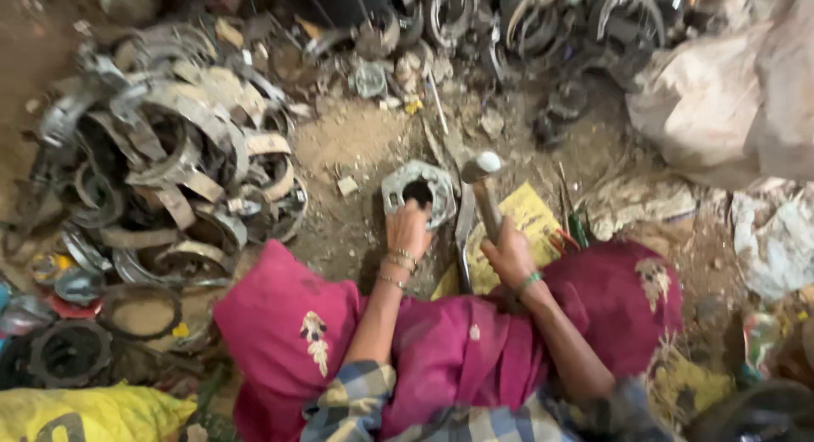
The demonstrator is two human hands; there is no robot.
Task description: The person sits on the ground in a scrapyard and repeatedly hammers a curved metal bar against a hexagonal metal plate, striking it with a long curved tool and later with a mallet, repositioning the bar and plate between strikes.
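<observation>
Two bare hands work low over a dirt floor (348, 145), seen from above between two knees covered in magenta cloth. The left hand (407, 228) reaches forward with the forearm almost straight, bangles at the wrist, and its fingers rest closed on the near edge of a grey metal ring plate (417, 190) that lies flat on the floor. The fingers partly cover the dark centre hole of the plate. The right hand (509, 255) is closed in a fist around the wooden handle of a hammer (483, 188), with a green band at the wrist. The handle stands tilted up and a little to the left, so the rounded metal head is raised above the floor, just beside the right edge of the ring plate; I cannot tell if it touches it. Under this hand lies a yellow sheet (530, 217) on the ground. A big pile of curved metal bands (170, 162) lies to the left, well apart from the plate, and a pale sack (729, 94) stands at the far right
</observation>
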